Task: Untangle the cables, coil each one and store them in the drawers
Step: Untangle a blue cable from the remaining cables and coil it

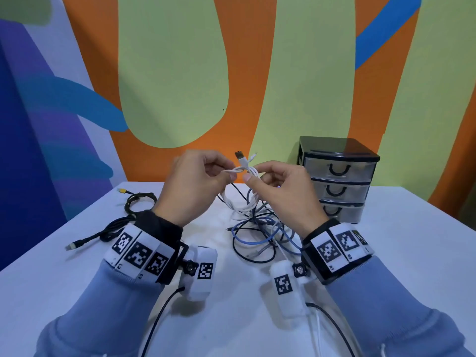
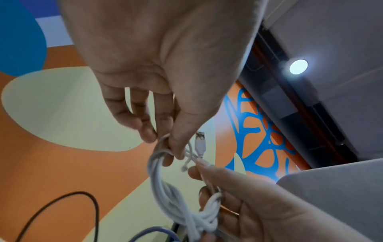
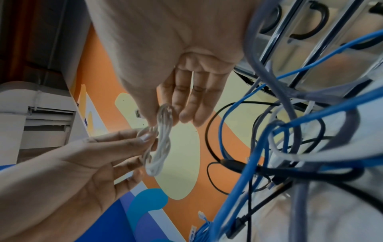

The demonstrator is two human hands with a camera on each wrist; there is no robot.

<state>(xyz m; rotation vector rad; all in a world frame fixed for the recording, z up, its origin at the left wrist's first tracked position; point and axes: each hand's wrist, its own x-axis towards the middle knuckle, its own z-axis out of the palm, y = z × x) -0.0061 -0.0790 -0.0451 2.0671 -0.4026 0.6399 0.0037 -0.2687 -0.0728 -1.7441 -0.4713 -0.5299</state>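
A white cable point(image 1: 244, 199), wound into a small coil, hangs above the table between both hands. My left hand point(image 1: 228, 173) pinches a strand wrapped across the top of the coil. My right hand point(image 1: 253, 173) pinches the coil's upper end just beside it. The cable's USB plug point(image 1: 240, 155) and a smaller plug stick up above the fingers. The left wrist view shows the left hand point(image 2: 165, 144) pinching the white cable point(image 2: 165, 188). In the right wrist view, the right hand point(image 3: 165, 117) holds the coil point(image 3: 161, 147) by its top loop. Beneath the hands lies a tangle of blue, black and grey cables point(image 1: 260, 233).
A small black drawer unit point(image 1: 337, 176) with three shut clear drawers stands at the back right of the white table point(image 1: 77, 266). A black cable point(image 1: 128, 210) with a yellow plug lies loosely coiled at the left. A painted wall rises behind the table.
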